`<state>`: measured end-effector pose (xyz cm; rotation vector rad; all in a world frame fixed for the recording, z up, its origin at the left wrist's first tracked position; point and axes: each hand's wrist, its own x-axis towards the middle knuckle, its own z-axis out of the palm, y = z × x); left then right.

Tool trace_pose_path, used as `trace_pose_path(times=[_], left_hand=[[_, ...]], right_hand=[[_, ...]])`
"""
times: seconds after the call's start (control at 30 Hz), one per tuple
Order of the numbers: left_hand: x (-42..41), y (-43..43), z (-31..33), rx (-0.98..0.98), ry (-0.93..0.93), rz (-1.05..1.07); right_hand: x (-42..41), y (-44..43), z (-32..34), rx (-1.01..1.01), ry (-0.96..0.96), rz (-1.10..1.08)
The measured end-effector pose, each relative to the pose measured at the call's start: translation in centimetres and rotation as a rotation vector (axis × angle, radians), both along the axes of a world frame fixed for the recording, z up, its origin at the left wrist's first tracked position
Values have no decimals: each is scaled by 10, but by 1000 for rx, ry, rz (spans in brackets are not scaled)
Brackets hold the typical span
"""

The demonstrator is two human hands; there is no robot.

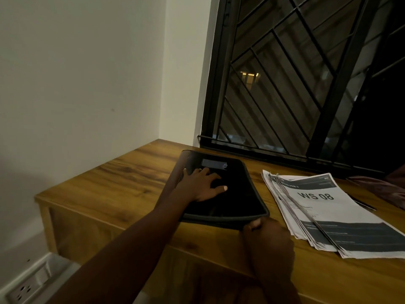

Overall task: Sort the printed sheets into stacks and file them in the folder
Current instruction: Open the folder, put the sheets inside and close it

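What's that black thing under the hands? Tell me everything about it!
It is a black folder, closed, with rounded corners, a raised rim and a grey label window near its far end. It lies on the wooden desk, apart from the printed sheets on its right. The left hand rests on top; the right hand pinches its near corner.

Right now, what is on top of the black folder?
The left hand rests flat on the black folder, near a grey label; the right hand grips its near corner. The folder is closed, so its inside is hidden.
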<state>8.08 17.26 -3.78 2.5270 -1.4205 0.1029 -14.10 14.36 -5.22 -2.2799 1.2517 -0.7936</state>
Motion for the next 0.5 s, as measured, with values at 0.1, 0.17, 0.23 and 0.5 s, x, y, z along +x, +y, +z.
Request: trace_pose_path(times=[0.1,0.17,0.23,0.5], left_hand=[[-1,0,0,-1,1,13],[-3,0,-1,-10,6,21],[-4,1,-1,-15,16,16],[9,1,2,-95,186,-1]], right_hand=[[20,26,-1,-12,16,83],[38,46,-2,17,-10,148],[56,61,-4,25,-31,184],[106,63,-47,-105,-24,295]])
